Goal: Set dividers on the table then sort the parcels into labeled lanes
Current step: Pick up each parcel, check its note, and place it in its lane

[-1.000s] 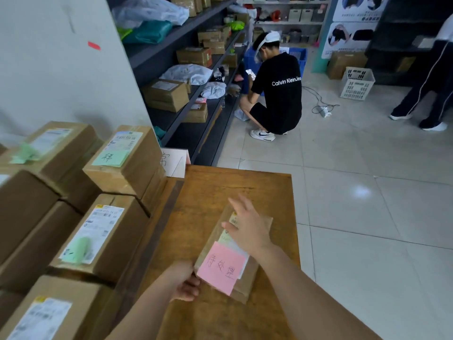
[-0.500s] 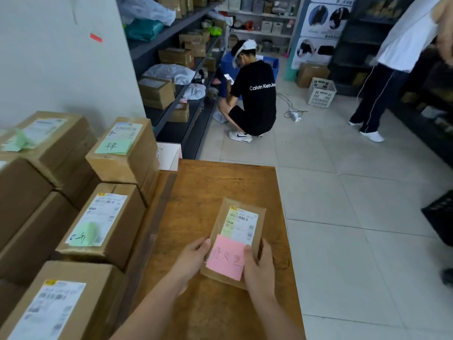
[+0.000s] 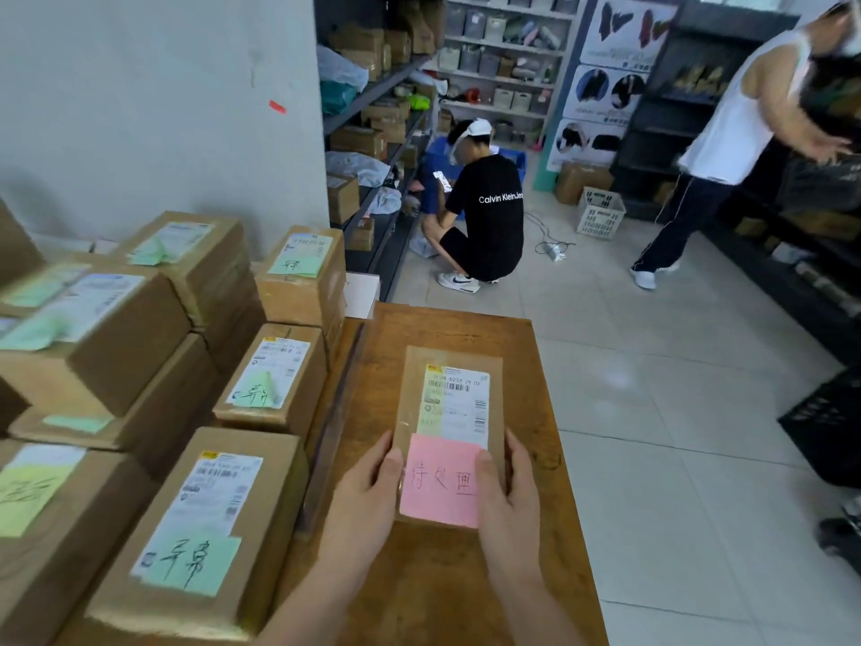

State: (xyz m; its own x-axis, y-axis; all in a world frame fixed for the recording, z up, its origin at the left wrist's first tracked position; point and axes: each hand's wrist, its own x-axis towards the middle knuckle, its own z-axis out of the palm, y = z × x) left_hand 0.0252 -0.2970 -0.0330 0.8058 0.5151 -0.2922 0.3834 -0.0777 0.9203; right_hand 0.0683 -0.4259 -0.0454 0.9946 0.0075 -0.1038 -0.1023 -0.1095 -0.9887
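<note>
I am viewing from one head-worn wide-angle camera, looking forward and down, close over the desk (image 3: 442, 580), facing the shelves (image 3: 372, 90).

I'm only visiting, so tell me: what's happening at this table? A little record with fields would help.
Held item: flat brown parcel with a white shipping label and a pink note
Left hand: holds the parcel's near left edge
Right hand: holds its near right edge, thumb on the pink note
Surface: wooden table
To the left: stacked cartons with green notes
Background: crouching person by shelves
</note>
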